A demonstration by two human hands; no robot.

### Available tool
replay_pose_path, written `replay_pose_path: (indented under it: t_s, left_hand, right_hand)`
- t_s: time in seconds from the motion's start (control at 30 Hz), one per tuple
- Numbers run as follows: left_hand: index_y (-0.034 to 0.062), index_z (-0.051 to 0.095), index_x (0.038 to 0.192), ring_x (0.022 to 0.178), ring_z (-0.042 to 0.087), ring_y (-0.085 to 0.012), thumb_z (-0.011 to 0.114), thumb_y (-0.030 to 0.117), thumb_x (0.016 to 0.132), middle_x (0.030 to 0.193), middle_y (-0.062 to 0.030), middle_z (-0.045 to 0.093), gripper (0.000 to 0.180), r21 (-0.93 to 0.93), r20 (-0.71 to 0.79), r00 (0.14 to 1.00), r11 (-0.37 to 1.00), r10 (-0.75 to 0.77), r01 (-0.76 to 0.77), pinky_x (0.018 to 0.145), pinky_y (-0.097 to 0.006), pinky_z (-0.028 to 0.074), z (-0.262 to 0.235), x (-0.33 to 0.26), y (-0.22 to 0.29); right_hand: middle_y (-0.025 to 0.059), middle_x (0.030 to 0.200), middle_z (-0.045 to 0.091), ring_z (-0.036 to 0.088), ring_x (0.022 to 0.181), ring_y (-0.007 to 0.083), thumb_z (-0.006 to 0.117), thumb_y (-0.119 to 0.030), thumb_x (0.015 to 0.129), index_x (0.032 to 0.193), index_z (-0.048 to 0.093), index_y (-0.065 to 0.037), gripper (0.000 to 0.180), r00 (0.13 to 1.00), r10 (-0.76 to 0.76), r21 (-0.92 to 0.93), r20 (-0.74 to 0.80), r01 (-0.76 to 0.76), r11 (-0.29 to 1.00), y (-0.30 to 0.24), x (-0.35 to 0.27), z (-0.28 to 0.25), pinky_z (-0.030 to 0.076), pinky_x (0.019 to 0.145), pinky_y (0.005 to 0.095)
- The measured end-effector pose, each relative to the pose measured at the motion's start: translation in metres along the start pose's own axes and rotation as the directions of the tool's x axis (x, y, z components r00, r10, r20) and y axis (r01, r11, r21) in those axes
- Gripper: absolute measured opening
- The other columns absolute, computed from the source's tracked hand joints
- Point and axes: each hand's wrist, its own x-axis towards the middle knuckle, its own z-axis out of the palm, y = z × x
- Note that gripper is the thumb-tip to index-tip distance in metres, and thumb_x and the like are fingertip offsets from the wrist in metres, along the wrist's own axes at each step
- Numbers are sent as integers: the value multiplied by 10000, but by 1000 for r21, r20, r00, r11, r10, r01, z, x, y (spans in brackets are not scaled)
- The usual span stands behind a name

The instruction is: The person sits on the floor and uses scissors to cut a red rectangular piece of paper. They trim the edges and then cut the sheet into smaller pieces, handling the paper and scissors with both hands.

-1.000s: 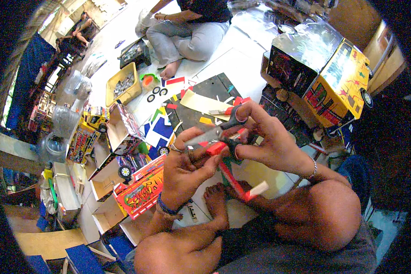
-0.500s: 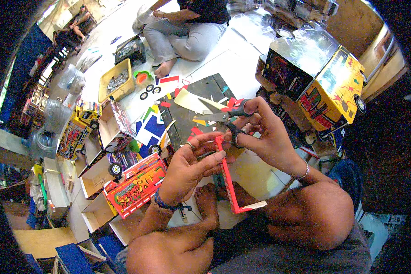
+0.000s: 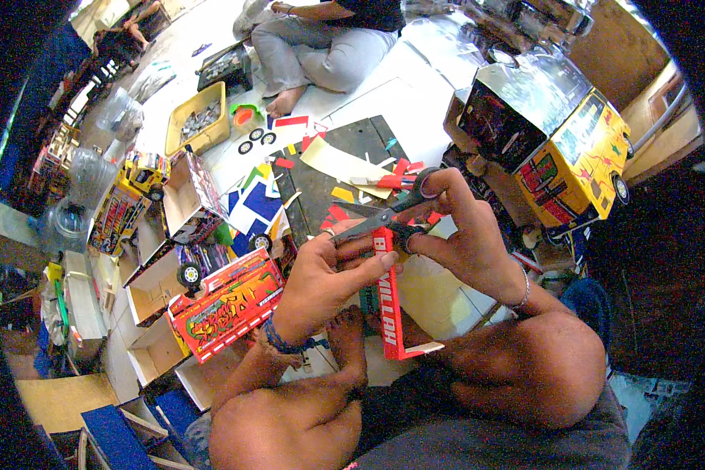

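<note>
Between the fingers of my left hand (image 3: 321, 278) is a narrow red strip (image 3: 388, 305) with white lettering, held nearly upright. Its lower end bends into a short pale-backed piece over my lap. My right hand (image 3: 466, 227) has its thumb and fingers through the dark handles of a pair of scissors (image 3: 380, 222). The scissor blades are spread and lie across the top end of the strip, pointing toward my left fingers. Just left of my left wrist lies a red toy truck body (image 3: 231, 309) with bright graphics.
A dark board (image 3: 309, 196) ahead carries paper scraps and a cream sheet (image 3: 341, 168). Small wheels (image 3: 256, 139) and a yellow tub (image 3: 196, 117) lie beyond. A yellow and black toy truck (image 3: 568, 160) stands at right; wooden truck boxes (image 3: 153, 294) at left. Another person (image 3: 321, 55) sits opposite.
The red strip has turned so its lettered face shows. The scissors have come down and left, from above the strip to its top end.
</note>
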Motion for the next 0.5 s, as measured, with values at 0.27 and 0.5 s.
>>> replay_pose_path:
  t_s: [0.27, 0.5]
  left_hand:
    - [-30, 499, 1319, 1103, 646, -208, 698, 51, 893, 1241, -159, 633, 477, 19, -52, 997, 999, 52, -51, 960, -313, 527, -2, 3, -5]
    - [-22, 489, 1342, 1099, 654, -224, 659, 54, 924, 1250, -143, 625, 457, -39, -6, 998, 998, 58, -58, 941, -311, 532, 0, 0, -1]
  right_hand:
    - [112, 1109, 666, 691, 1041, 238, 746, 11, 761, 1203, 394, -61, 569, 994, 87, 203, -59, -74, 976, 11, -2, 2, 550, 858, 339]
    - [106, 1077, 728, 702, 993, 233, 686, 33, 812, 1187, 381, -64, 493, 991, 72, 315, -113, -33, 949, 14, -5, -2, 569, 821, 342]
